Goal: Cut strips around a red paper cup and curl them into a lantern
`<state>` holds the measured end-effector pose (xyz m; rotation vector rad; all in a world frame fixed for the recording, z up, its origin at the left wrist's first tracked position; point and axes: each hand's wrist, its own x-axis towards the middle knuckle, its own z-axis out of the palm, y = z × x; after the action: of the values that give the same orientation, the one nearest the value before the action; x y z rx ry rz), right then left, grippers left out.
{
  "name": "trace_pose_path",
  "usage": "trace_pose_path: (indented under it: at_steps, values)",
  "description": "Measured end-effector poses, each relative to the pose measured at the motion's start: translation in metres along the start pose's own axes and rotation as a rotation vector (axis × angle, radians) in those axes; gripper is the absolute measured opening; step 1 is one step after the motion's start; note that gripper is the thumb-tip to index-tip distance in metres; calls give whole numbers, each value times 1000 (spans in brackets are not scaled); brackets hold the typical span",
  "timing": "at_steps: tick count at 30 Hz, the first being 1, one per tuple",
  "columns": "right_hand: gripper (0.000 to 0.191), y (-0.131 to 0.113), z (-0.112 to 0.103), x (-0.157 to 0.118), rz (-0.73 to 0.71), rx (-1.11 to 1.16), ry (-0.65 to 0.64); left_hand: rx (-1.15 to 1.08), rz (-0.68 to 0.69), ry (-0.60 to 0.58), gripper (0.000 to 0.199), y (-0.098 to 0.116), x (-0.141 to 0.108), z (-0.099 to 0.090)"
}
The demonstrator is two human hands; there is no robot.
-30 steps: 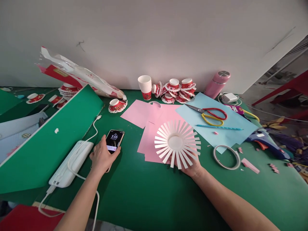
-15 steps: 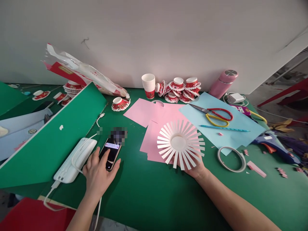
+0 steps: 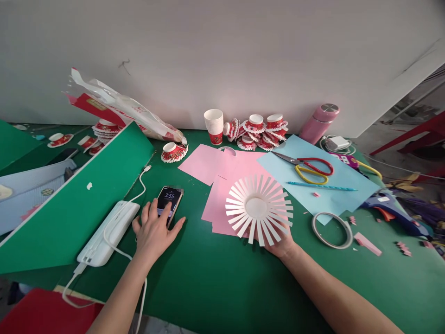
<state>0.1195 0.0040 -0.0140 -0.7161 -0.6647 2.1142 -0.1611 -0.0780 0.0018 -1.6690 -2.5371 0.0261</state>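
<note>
With fingers spread, my left hand (image 3: pixel 156 229) rests over the lower part of a smartphone (image 3: pixel 174 195) whose lit screen reads 3:55. My right hand (image 3: pixel 281 240) holds a paper cup (image 3: pixel 256 207) from beneath; its wall is cut into many white strips that fan outward, and its round inner base faces me. Most of the right fingers are hidden behind the strips. Pink paper sheets (image 3: pixel 222 222) lie under and behind the cup. To its right, scissors (image 3: pixel 313 168) with red and yellow handles sit on a light blue sheet (image 3: pixel 344 199).
A white power bank (image 3: pixel 100 246) with cables lies left, beside a green board (image 3: pixel 69 204). Stacked paper cups (image 3: pixel 213 123), several fringed cups (image 3: pixel 255 127) and a pink flask (image 3: pixel 320 123) line the wall. A tape roll (image 3: pixel 314 227) and a glue gun (image 3: pixel 399 215) are at right.
My left hand has shifted slightly right, and the phone's screen now shows the clock instead of a pop-up banner. The right hand keeps holding the fringed cup in nearly the same place.
</note>
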Motion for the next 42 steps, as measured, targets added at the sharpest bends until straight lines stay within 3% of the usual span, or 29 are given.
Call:
trace_pose_path:
  at_steps: [5, 13, 18, 26, 42]
  values:
    - [30, -2, 4, -1, 44, 19, -27, -53, -60, 46, 64, 0, 12, -8]
    - [33, -2, 1, 1, 70, 23, -24, -35, -130, 9, 62, -19, -15, -6]
    - [28, 2, -6, 1, 54, 31, 15, -24, -104, -2, 61, -20, -24, 2]
    - [18, 7, -15, 1, 36, 43, 31, 25, -43, 0, 59, -14, -17, 5]
    - [18, 5, -10, 2, 33, 56, 36, -1, -47, 35, 61, -13, -20, 7]
